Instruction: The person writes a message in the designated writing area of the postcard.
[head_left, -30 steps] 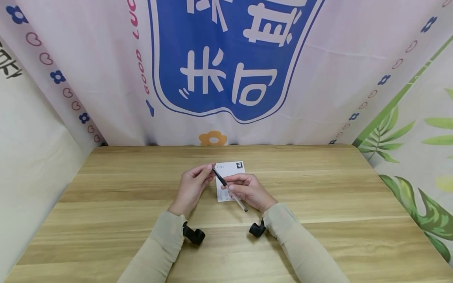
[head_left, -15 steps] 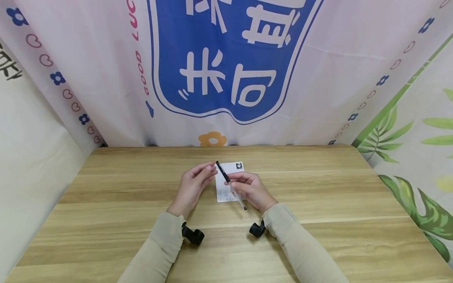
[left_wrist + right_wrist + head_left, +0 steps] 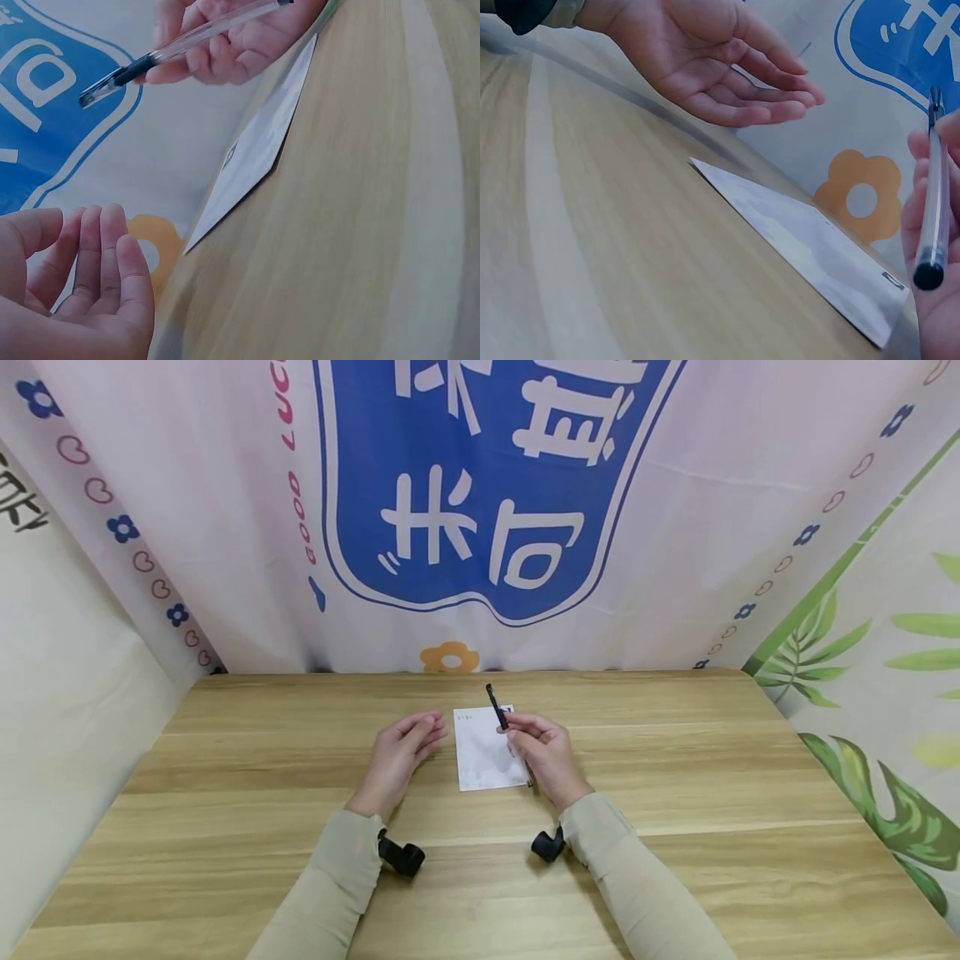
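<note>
My right hand (image 3: 549,758) pinches a pen (image 3: 497,708) around its middle. The pen has a clear barrel and a black cap with a clip; in the left wrist view the capped end of the pen (image 3: 116,81) points away from the fingers. Flat on the table lies a white card (image 3: 483,752) with a small dark printed square in one corner, partly hidden by the right hand and pen. Left of the card, my left hand (image 3: 401,756) hovers with loosely bent fingers, holding nothing. In the right wrist view the left hand (image 3: 720,64) shows its bare palm.
The wooden table (image 3: 300,827) runs back to a printed cloth (image 3: 247,568) hanging behind it. Black wrist cameras sit at both cuffs, the left wrist camera (image 3: 402,857) and the right wrist camera (image 3: 548,845). A leaf-patterned cloth (image 3: 900,693) hangs at the right.
The pen's capped end has come away from the left fingers. My right hand has shifted slightly right, tilting the pen more upright, while my left hand has drawn back a little left.
</note>
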`<state>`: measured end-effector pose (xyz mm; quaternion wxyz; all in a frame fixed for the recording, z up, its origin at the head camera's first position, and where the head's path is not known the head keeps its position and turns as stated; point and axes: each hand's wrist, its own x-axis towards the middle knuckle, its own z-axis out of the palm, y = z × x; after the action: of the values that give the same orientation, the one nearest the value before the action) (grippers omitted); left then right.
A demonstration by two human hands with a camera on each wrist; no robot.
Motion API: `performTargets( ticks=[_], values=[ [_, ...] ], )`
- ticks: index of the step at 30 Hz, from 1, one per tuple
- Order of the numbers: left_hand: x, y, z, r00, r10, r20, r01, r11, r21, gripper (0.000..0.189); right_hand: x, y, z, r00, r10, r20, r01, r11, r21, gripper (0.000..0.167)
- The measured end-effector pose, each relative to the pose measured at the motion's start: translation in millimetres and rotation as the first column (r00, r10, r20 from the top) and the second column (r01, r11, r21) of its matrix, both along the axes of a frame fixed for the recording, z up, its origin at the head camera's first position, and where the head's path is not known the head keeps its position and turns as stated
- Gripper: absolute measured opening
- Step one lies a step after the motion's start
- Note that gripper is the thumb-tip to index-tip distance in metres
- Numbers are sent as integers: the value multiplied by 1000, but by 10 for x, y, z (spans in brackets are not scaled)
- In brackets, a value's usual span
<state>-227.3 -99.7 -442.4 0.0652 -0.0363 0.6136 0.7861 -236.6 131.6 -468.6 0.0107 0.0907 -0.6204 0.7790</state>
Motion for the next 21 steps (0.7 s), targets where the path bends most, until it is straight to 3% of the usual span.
performTargets(
  ticks=[7,13,17,21],
  values=[
    [-16,-77,-25,1000,-18,-5,18,1000,-22,38,-50,80,2,987,-154,-54,160,979,130,25],
    [-20,-114,-8,1000,-9,1,9,999,-30,39,-75,78,-8,972,-214,-100,230,953,196,22],
    [-23,-139,-10,1000,-1,5,1,1000,-26,38,-74,71,-16,959,-255,-119,279,922,268,22],
    [-26,-169,-14,1000,7,7,-7,999,-37,39,-66,71,-26,937,-318,-147,350,874,339,24]
  ],
)
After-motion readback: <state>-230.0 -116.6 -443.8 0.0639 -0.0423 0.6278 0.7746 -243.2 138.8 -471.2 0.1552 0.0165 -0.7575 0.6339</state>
